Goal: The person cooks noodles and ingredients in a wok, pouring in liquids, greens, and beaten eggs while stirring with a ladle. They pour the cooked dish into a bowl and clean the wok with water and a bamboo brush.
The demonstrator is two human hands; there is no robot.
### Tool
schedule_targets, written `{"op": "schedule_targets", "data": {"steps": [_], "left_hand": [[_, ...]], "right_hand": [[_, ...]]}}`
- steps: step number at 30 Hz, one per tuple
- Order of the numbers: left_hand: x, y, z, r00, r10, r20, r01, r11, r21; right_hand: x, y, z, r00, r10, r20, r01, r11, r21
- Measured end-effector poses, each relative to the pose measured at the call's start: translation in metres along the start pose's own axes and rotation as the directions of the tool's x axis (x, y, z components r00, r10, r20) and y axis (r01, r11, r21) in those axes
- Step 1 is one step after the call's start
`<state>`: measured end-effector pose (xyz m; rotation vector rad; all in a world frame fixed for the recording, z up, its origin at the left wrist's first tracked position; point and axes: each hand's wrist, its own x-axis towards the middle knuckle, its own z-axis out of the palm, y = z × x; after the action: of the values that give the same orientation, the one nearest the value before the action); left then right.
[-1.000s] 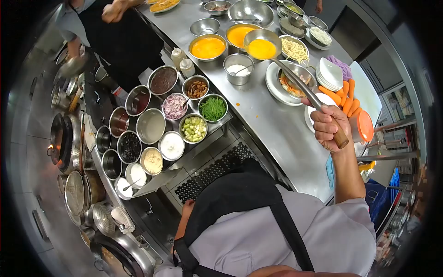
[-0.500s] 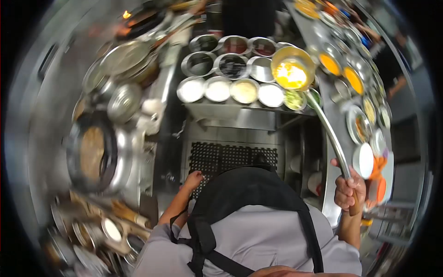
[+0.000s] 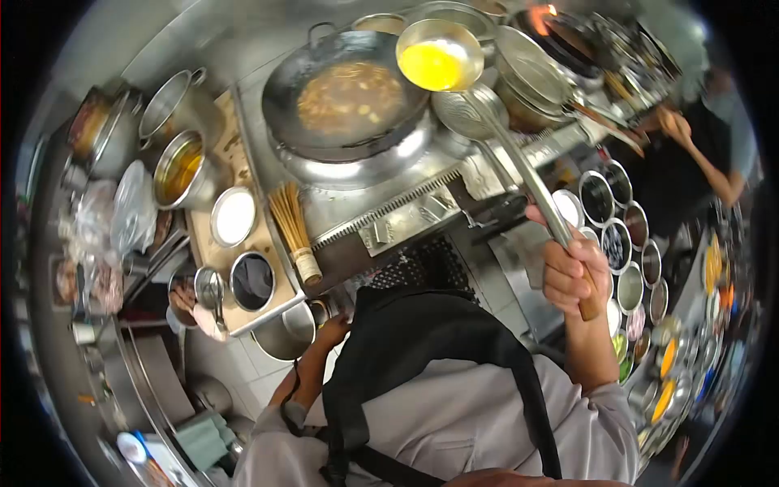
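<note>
A long-handled metal ladle holds bright yellow liquid. My right hand is wrapped round the wooden end of its handle. The ladle's bowl hangs level over the right rim of a black wok, which has brown broth with pieces in it and sits on a steel burner ring. Just below the bowl rests a metal strainer. My left hand hangs low by my black apron, close to a steel pot; its fingers are too dark and small to make out.
A bamboo brush lies at the stove's left edge, beside a board with steel pots. Right of the wok are stacked strainers and a pan with flame. Several ingredient tubs stand at right, near another person's arm.
My view has swung left from the ingredient tubs to the stove. The ladle with yellow liquid has come from above the tubs to the wok's rim, still in my right hand.
</note>
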<state>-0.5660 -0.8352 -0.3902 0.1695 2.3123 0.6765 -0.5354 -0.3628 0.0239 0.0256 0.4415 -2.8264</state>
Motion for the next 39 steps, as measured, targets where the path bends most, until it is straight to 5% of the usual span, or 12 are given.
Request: {"op": "schedule_targets", "data": {"steps": [2,7,9,10,11,12,13,16,21,26,28,39], "left_hand": [[-0.012,-0.063,0.026,0.92,0.392,-0.019,-0.352,0.845,0.404],[-0.087,-0.052,0.062,0.971,0.051,-0.234,-0.005,0.981,0.193],[-0.082,-0.08,0.124,0.939,0.122,-0.32,-0.049,0.973,0.226],[-0.098,0.002,0.078,0.802,-0.596,-0.041,0.519,0.729,-0.447],[-0.099,-0.026,0.118,0.884,-0.37,-0.287,0.232,0.879,-0.417],[-0.079,-0.047,0.159,0.876,-0.387,-0.29,0.242,0.87,-0.43],[-0.076,-0.018,0.143,0.939,0.003,-0.343,-0.042,0.993,-0.108],[-0.056,-0.005,0.172,0.914,-0.324,-0.245,0.187,0.871,-0.454],[-0.042,0.005,0.19,0.895,-0.318,-0.312,0.136,0.862,-0.489],[-0.047,0.011,0.177,0.878,-0.351,-0.324,0.123,0.821,-0.558],[-0.043,0.008,0.173,0.844,-0.501,-0.192,0.339,0.775,-0.534],[-0.011,-0.023,0.121,0.987,0.033,-0.154,-0.012,0.99,0.141]], "right_hand": [[0.04,-0.014,-0.007,0.996,0.084,0.005,-0.083,0.993,-0.086],[0.125,-0.041,-0.021,0.967,0.251,-0.044,-0.254,0.936,-0.245],[0.157,-0.05,-0.021,0.95,0.309,-0.042,-0.309,0.913,-0.266],[0.173,-0.054,-0.023,0.942,0.332,-0.037,-0.33,0.906,-0.264],[0.19,-0.056,-0.027,0.934,0.356,0.012,-0.343,0.908,-0.241],[0.206,-0.058,-0.031,0.925,0.376,0.06,-0.355,0.909,-0.219],[0.222,-0.061,-0.034,0.917,0.394,0.064,-0.372,0.902,-0.219],[0.27,-0.065,-0.039,0.866,0.44,0.239,-0.409,0.897,-0.168],[0.324,-0.077,-0.045,0.859,0.426,0.284,-0.375,0.901,-0.218],[0.317,-0.102,-0.04,0.951,0.289,0.108,-0.221,0.882,-0.417],[0.305,-0.109,-0.038,0.978,0.205,0.025,-0.162,0.838,-0.521],[0.198,-0.101,-0.021,0.966,0.241,-0.097,-0.259,0.868,-0.423]]}}
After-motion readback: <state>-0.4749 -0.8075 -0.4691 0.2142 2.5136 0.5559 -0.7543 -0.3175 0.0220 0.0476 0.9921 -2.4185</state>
